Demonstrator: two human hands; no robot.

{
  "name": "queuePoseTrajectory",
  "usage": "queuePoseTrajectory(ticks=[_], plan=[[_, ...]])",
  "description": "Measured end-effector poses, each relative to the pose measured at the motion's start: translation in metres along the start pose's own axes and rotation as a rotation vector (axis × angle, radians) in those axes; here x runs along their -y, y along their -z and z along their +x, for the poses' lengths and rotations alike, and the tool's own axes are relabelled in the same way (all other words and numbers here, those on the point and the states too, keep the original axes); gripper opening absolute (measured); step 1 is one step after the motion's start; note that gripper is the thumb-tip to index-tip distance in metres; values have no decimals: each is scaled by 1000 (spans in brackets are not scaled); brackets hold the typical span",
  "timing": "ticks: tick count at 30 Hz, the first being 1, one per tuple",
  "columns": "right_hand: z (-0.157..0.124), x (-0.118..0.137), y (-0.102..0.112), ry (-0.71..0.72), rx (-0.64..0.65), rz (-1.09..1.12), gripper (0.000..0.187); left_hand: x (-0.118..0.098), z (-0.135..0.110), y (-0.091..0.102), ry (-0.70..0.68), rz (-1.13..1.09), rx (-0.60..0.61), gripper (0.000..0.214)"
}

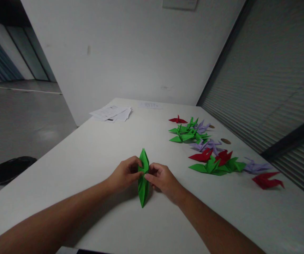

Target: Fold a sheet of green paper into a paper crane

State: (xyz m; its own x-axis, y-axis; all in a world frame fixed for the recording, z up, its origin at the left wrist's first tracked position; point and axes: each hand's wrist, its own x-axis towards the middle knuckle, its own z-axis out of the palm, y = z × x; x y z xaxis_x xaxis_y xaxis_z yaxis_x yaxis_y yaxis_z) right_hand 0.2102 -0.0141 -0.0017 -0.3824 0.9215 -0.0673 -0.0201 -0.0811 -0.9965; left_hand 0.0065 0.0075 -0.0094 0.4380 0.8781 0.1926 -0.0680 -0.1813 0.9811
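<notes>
A green origami crane point(142, 192), long and narrow with pointed ends, is held between my two hands over the white table. One tip points away from me and the other toward me. My left hand point(126, 173) pinches it at the middle from the left, thumb and index finger on the paper. From the right, my right hand point(164, 179) grips the same middle part, its thumb lying on the folded centre. The other fingers of both hands are curled and partly hidden.
Several green, red and purple paper cranes point(186, 137) lie along the right side of the table point(88, 169). Loose printed sheets point(111, 113) lie at the far left. A window blind point(273, 70) runs along the right edge. A black bin point(10, 169) stands on the floor at left.
</notes>
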Motion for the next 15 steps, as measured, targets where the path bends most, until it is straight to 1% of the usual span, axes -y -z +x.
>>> queuePoseTrajectory(ticks=[3, 7, 9, 11, 14, 15], plan=[[0, 0, 0, -12, -13, -51, 41, 0, -1, 0, -9, 4, 26, 27], [1, 1, 0, -35, -49, -77, 39, -5, -1, -1, 2, -100, 90, 30], [1, 2, 0, -37, -66, -86, 39, -7, -1, -2, 14, -149, 104, 33], [2, 2, -1, -36, -74, -93, 38, -7, -1, -2, 21, -188, 61, 37], [3, 0, -2, -14, -88, -91, 36, -6, 0, -2, 37, -221, -62, 47], [4, -1, -2, -1, -96, -89, 35, -6, 1, -2, 46, -219, -86, 48]])
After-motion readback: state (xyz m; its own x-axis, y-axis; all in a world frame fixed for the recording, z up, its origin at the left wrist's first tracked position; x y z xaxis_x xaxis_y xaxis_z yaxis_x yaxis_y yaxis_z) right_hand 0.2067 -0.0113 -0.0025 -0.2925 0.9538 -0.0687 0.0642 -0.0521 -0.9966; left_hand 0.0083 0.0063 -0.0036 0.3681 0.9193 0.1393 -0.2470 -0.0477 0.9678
